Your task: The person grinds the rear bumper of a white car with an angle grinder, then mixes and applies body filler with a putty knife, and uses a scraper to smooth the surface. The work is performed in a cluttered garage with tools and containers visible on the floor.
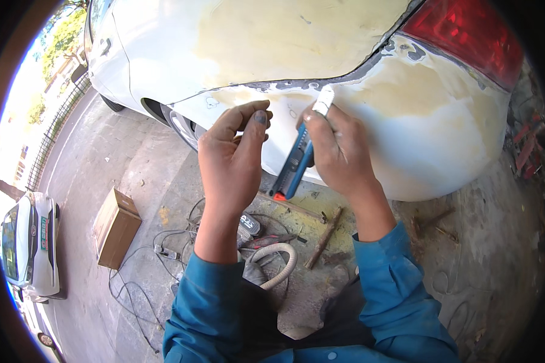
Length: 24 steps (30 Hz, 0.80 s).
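Observation:
My right hand [348,148] grips a blue snap-off utility knife [295,162]. Its blade [324,100] points up and away from me, with a pale, bright surface near the tip. To the left, my left hand [231,145] is raised with thumb and fingertips pinched together; whatever lies between them is too small to make out. Both hands are in front of the white car's rear bumper [424,142], which has yellowish filler patches. Along the seam above the bumper runs a grey strip of bare, chipped surface [345,78].
A red tail light [469,39] sits at upper right. Below my hands lie a power tool [248,225], a ribbed hose [284,275], a wooden stick [325,239] and tangled cables [127,287]. A cardboard box [116,230] stands left, near a parked white car [45,266].

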{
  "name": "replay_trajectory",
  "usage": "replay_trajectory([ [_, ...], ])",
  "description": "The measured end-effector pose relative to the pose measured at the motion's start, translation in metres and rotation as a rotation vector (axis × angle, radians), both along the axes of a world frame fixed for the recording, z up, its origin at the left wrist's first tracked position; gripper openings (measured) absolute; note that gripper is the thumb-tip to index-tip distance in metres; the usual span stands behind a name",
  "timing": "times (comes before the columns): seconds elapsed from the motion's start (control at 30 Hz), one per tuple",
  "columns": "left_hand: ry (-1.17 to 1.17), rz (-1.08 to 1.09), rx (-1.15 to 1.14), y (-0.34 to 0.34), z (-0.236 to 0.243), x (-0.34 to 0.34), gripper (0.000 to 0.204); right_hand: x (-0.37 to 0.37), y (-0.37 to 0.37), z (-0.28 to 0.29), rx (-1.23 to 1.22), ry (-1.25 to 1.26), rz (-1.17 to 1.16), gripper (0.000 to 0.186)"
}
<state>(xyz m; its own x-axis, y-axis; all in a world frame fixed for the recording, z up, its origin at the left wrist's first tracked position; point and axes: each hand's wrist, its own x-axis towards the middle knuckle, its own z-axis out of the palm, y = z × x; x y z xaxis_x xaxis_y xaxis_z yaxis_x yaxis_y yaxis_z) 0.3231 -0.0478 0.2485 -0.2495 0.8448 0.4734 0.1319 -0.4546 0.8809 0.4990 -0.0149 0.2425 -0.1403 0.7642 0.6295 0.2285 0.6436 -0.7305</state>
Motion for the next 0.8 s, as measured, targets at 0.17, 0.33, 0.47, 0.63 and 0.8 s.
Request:
replay_trajectory([
  [0.17,-0.018,0.091,0.062,0.037,-0.001,0.04,0.02,0.029,-0.015,-0.009,0.003,-0.002,-0.053,0.03],
  [0.33,-0.086,0.147,0.112,0.054,-0.008,0.062,0.016,0.052,-0.018,-0.016,0.033,-0.015,-0.07,0.023],
  [0.47,-0.091,0.176,0.149,0.057,-0.009,0.069,0.015,0.063,-0.022,-0.015,-0.029,-0.031,-0.047,0.023],
  [0.63,-0.081,0.167,0.159,0.056,-0.004,0.066,0.011,0.061,-0.025,-0.013,-0.007,-0.069,-0.051,0.025],
  [0.8,0.054,0.169,0.21,0.055,-0.001,0.066,0.011,0.06,-0.021,-0.017,0.02,-0.06,-0.041,0.021],
])
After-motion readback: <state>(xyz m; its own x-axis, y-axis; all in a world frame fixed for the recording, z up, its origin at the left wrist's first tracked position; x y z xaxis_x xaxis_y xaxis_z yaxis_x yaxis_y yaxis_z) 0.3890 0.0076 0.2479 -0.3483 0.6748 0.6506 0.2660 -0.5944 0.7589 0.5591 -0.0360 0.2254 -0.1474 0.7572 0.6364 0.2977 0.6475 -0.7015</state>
